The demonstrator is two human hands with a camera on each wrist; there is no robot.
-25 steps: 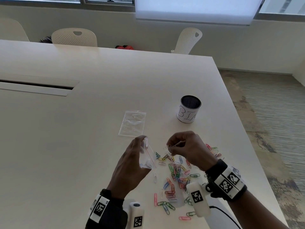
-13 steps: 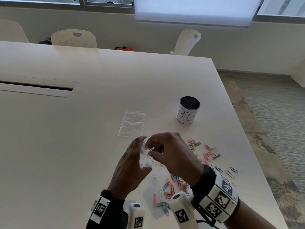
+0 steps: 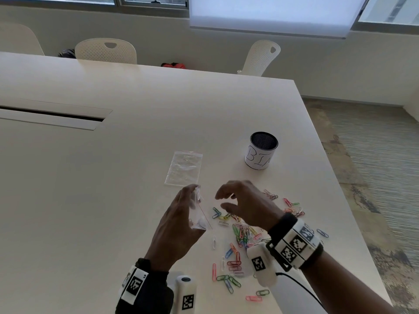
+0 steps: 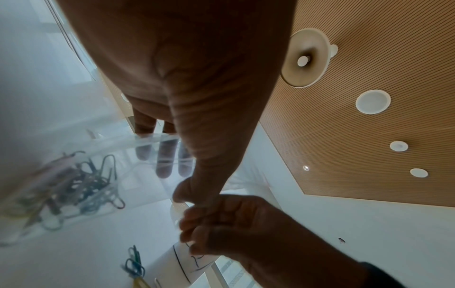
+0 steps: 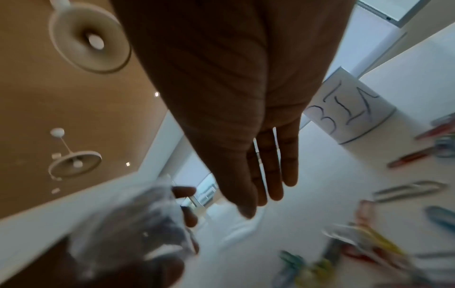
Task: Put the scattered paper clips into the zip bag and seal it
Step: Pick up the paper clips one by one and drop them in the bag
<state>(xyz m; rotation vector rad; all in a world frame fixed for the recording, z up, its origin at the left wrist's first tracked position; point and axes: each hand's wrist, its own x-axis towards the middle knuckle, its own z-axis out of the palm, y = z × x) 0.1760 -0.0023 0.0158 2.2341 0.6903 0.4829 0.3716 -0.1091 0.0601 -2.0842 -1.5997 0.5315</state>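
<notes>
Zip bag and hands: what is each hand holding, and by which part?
The left hand pinches the zip bag near its open top edge. The right hand holds nothing.

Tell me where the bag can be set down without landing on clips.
Bare table lies left of the left hand, below the cable slot. More lies beyond the spare bag. Crowded: paper clips under and around the right hand, toward the bin cup.

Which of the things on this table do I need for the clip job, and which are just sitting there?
Needed:
- zip bag in the left hand, some clips already inside
- loose paper clips on the table
- right hand, holding nothing

Just lying about:
- second clear bag
- cup marked BIN
- chairs
</notes>
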